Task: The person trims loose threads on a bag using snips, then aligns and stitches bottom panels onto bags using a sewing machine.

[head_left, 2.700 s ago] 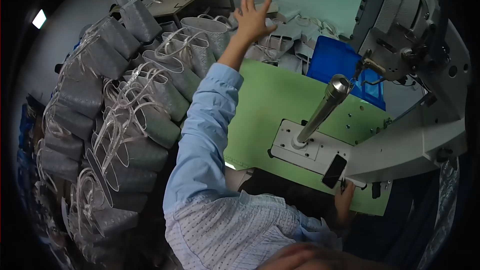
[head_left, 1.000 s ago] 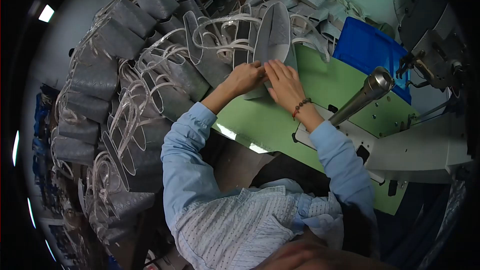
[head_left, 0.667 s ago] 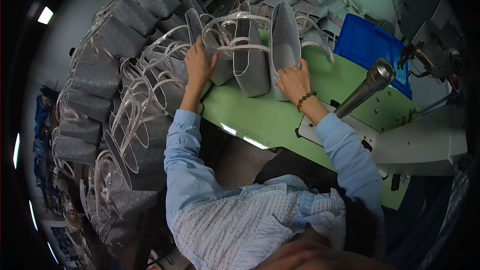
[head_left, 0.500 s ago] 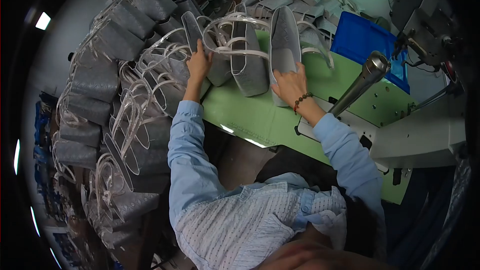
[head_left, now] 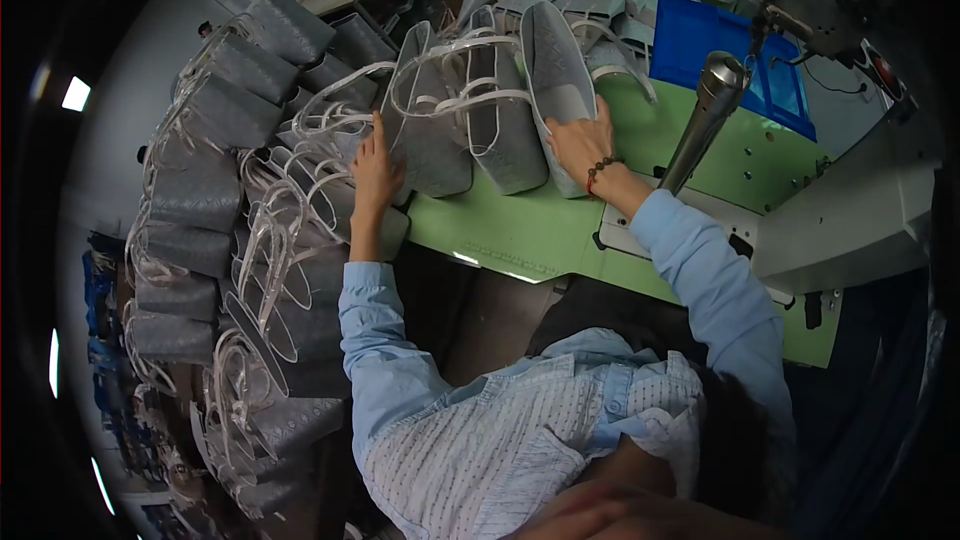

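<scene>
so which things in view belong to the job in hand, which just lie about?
Likely the job's:
three grey textured bags with pale strap handles on the green tabletop, right hand on the rightmost, left hand by the leftmost;
perhaps the silver metal post, untouched.

Probably just lying about:
piled grey textured bags at left;
rectangular blue plastic bin.

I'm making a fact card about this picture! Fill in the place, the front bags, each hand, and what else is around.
Place: green tabletop by a sewing machine's metal post
Front bags: three grey handbags in a row, with pale handles
Right hand: at the near edge of the rightmost handbag's opening; beaded bracelet on the wrist
Left hand: beside the leftmost handbag; touching or not, unclear
Left side: many more handbags, piled up
Behind: blue plastic tray
</scene>
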A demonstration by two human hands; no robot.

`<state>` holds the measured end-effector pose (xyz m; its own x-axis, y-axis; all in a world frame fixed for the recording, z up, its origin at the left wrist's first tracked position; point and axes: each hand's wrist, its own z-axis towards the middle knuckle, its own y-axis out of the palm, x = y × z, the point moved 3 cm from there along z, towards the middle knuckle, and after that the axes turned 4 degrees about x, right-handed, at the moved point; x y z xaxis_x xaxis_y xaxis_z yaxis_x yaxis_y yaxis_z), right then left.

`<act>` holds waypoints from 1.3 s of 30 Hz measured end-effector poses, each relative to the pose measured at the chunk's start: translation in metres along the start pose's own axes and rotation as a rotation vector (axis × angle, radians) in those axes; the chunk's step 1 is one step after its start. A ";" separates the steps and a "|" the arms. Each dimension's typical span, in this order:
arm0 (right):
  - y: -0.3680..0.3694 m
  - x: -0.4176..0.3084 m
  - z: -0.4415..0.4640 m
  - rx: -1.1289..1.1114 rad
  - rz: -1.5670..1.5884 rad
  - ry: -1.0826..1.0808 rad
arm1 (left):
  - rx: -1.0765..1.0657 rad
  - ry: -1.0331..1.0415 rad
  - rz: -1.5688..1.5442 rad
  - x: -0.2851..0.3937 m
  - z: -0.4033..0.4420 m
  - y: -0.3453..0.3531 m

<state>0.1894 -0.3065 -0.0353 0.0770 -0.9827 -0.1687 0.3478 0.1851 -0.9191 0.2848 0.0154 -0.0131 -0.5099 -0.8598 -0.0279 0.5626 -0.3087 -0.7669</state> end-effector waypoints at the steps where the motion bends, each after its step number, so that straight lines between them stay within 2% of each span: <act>1: -0.008 0.003 0.001 0.005 -0.021 -0.023 | 0.003 0.005 -0.011 0.019 -0.002 -0.006; 4: -0.040 0.004 0.001 0.037 -0.025 -0.067 | 0.317 0.072 -0.358 0.106 -0.018 -0.025; 6: -0.067 0.002 0.002 0.065 -0.005 -0.092 | 0.392 0.023 -0.345 0.154 -0.024 -0.016; 7: -0.079 0.002 0.003 0.022 0.044 -0.084 | 0.360 -0.096 -0.257 0.160 -0.026 0.003; 8: -0.091 0.002 0.002 -0.024 0.092 -0.075 | 0.355 -0.101 -0.269 0.159 -0.024 0.020; 10: -0.119 0.006 -0.003 -0.018 0.145 -0.058 | 0.159 -0.361 -0.779 0.151 -0.016 0.060; 11: -0.133 0.009 -0.005 0.005 0.208 -0.044 | 0.173 -0.290 -0.669 0.150 -0.013 0.067; 15: -0.170 0.015 -0.015 -0.024 0.276 -0.057 | 0.155 -0.275 -0.680 0.147 -0.005 0.067; 18: -0.175 0.018 -0.015 -0.068 0.355 -0.075 | 0.251 -0.191 -0.601 0.152 -0.025 0.039; 20: -0.181 0.020 -0.011 -0.061 0.467 -0.014 | 0.073 -0.325 -1.403 0.169 -0.051 -0.002; 22: -0.183 0.033 -0.002 -0.083 0.522 -0.010 | -0.078 -0.091 -1.623 0.177 -0.089 -0.035; 23: -0.192 0.038 0.000 -0.100 0.537 0.006 | -0.104 -0.101 -1.650 0.181 -0.111 -0.047; 25: -0.184 0.053 0.003 -0.068 0.839 0.025 | -0.103 -0.119 -1.648 0.196 -0.138 -0.064; 26: -0.184 0.055 0.004 -0.147 0.894 0.099 | 0.011 -0.072 -1.447 0.204 -0.145 -0.071; 28: -0.190 0.046 -0.001 -0.186 1.001 0.098 | 0.161 0.018 -1.052 0.207 -0.152 -0.080; 31: -0.193 0.052 -0.002 -0.272 1.121 0.124 | 0.339 -0.109 -1.026 0.200 -0.148 -0.088; 33: -0.201 0.044 0.000 -0.121 1.220 0.050 | 0.478 -0.142 -1.057 0.190 -0.142 -0.099; 34: -0.216 0.033 -0.014 0.053 1.286 -0.055 | 0.542 -0.103 -1.028 0.190 -0.125 -0.124; 35: -0.223 0.024 -0.030 0.363 1.059 -0.059 | 0.606 -0.065 -0.996 0.190 -0.109 -0.149; 36: -0.233 0.008 -0.054 0.552 0.911 -0.098 | 0.670 -0.029 -0.961 0.189 -0.092 -0.175; 37: -0.243 -0.008 -0.078 0.744 0.743 -0.105 | 0.709 -0.178 -0.984 0.180 -0.091 -0.178; 38: -0.238 -0.009 -0.107 0.773 0.690 -0.169 | 0.746 -0.326 -1.014 0.172 -0.090 -0.180; 39: -0.233 -0.009 -0.136 0.804 0.637 -0.231 | 0.769 -0.331 -0.994 0.161 -0.095 -0.178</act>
<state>-0.0198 -0.3423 0.1324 0.6108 -0.6901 -0.3883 0.6914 0.7038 -0.1632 0.0411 -0.0298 0.0581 -0.7998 -0.1543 0.5800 0.3217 -0.9261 0.1972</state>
